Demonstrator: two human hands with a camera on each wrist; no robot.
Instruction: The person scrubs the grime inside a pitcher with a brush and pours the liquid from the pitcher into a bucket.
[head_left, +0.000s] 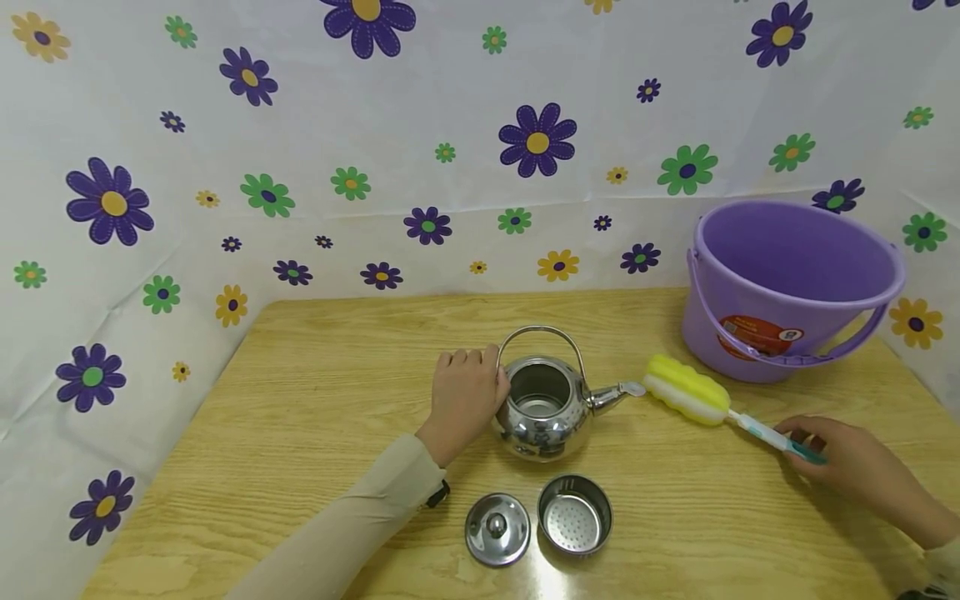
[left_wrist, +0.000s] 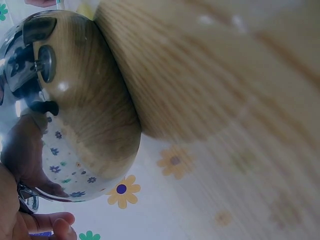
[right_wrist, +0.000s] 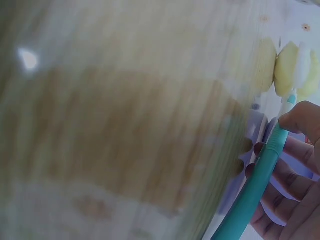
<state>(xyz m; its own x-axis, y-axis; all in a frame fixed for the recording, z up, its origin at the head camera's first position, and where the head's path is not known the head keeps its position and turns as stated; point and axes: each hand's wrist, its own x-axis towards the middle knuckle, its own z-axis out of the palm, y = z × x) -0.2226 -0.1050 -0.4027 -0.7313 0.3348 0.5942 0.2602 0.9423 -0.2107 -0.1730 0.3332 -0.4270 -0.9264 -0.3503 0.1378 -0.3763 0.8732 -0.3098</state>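
A shiny steel teapot (head_left: pixel 543 433) stands lidless on the wooden table, its arched handle upright and its spout toward the right. My left hand (head_left: pixel 465 396) grips the left side of the teapot where the handle joins it; in the left wrist view, fingers (left_wrist: pixel 47 222) curl by that joint. To the right, my right hand (head_left: pixel 855 467) holds a sponge bottle brush (head_left: pixel 686 390) by its white and teal handle, thumb along it. The brush's yellow and white sponge head points left, near the spout tip. The right wrist view shows the teal handle (right_wrist: pixel 257 185) between thumb and fingers.
In front of the teapot lie a round steel lid (head_left: pixel 497 529) with a knob and a steel strainer cup (head_left: pixel 575 515) with a perforated bottom. A purple bucket (head_left: pixel 795 283) stands at the back right. Behind the table (head_left: pixel 337 375) hangs a white flowered cloth (head_left: pixel 450 100).
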